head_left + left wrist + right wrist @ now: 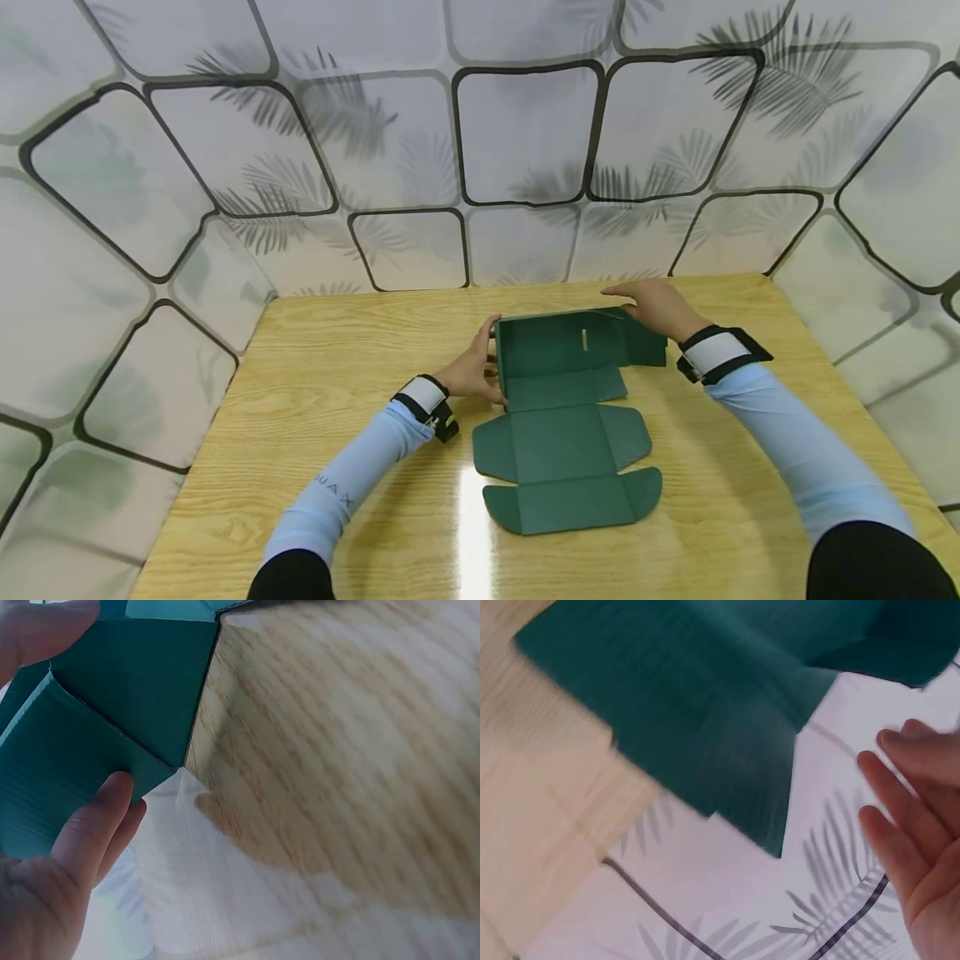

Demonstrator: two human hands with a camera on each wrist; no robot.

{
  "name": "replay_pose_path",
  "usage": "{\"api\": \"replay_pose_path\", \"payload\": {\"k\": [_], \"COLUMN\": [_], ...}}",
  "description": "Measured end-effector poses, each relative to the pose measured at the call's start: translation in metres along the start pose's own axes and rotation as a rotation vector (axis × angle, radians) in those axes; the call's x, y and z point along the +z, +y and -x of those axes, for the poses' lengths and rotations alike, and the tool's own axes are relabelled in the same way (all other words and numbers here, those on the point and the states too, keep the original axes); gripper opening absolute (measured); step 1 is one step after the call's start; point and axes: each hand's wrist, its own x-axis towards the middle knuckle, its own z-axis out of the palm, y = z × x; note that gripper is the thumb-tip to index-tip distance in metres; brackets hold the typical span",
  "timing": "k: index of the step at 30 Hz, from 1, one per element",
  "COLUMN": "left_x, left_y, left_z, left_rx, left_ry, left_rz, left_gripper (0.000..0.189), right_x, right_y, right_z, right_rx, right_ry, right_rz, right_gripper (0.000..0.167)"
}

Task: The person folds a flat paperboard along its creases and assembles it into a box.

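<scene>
A dark green cardboard box (566,446), partly folded, lies on the table with its back part raised and its front panels laid flat toward me. At its left end my left hand (474,371) grips the upright side wall, thumb near the front corner and fingers toward the back. In the left wrist view, the fingers (94,825) press on a folded green side panel (127,697). Over the box's back right corner is my right hand (660,307), fingers extended. The right wrist view shows those fingers apart from the right end flap (742,780), which sticks outward.
The wooden table (337,350) reaches back to a patterned cloth wall (525,133) with dark outlines and leaf prints. More of this cloth stands along the left and right sides. A small slot (584,339) shows in the box's back wall.
</scene>
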Motion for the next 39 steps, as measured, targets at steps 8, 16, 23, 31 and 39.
{"api": "replay_pose_path", "payload": {"k": [8,16,23,31,39], "left_x": [0.0,0.001,-0.001,-0.002,-0.002], "left_y": [0.001,0.0,-0.001,0.001,-0.001], "left_z": [-0.003,-0.003,-0.001,0.001,-0.001], "left_rx": [-0.024,-0.032,-0.035,-0.04,-0.019], "left_ry": [-0.001,0.019,0.038,0.028,0.013], "left_rz": [0.01,-0.003,-0.002,-0.002,-0.009], "left_gripper": [0.131,0.129,0.129,0.129,0.13], "right_x": [0.01,0.012,0.022,0.051,0.058], "right_y": [-0.006,-0.016,-0.021,-0.036,-0.036], "right_z": [-0.01,-0.015,-0.017,-0.013,-0.013], "right_rx": [-0.161,-0.1,-0.029,-0.059,-0.123], "right_ry": [-0.064,-0.123,-0.103,0.254,0.393], "right_rz": [-0.107,-0.319,-0.391,-0.27,-0.15], "right_gripper": [0.044,0.035,0.048,0.024,0.014]}}
